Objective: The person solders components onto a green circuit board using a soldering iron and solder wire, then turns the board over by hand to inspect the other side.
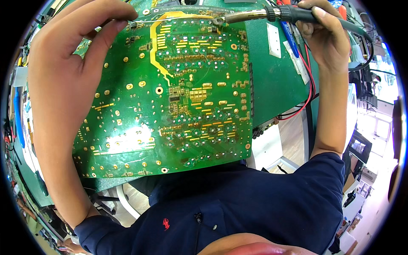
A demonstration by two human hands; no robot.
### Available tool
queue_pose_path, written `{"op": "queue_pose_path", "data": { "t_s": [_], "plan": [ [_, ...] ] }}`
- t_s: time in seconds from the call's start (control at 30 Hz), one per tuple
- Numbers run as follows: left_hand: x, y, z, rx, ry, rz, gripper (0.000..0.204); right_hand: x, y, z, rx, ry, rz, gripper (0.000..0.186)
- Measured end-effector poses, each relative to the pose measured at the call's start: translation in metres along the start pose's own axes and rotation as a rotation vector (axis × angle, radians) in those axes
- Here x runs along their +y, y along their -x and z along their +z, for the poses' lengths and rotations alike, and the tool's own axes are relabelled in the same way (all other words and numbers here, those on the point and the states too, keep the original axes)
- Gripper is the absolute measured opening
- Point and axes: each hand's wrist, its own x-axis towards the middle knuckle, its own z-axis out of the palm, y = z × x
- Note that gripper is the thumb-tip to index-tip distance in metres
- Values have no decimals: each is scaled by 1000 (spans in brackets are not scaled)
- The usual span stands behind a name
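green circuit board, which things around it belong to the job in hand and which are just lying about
In use:
green circuit board
soldering iron, in right hand
thin wire, in left hand

Apparently lying about:
blue pen-like tool
white strip
red lead

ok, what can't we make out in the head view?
All in head view:
Circuit board underside: faces away.
Board's left side: partly behind left forearm.
Detail under glare: washed out.
Whether soldering iron tip touches thin wire: too small to tell.
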Motion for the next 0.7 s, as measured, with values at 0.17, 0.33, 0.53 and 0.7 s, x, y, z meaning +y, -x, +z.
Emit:
{"op": "queue_pose_path", "data": {
  "t_s": [0.17,0.33,0.53,0.7],
  "plan": [
    [1,-2,0,-25,-34,45,9,-2,1,0,9,50,-14,23],
    [2,-2,0,-26,-67,65,9,-3,1,2,3,41,-29,24],
    [0,-2,1,-12,-57,93,11,-4,1,1,12,63,-34,23],
    [1,-2,1,-18,-57,83,12,-1,-1,1,24,50,-27,23]
  ]
}}
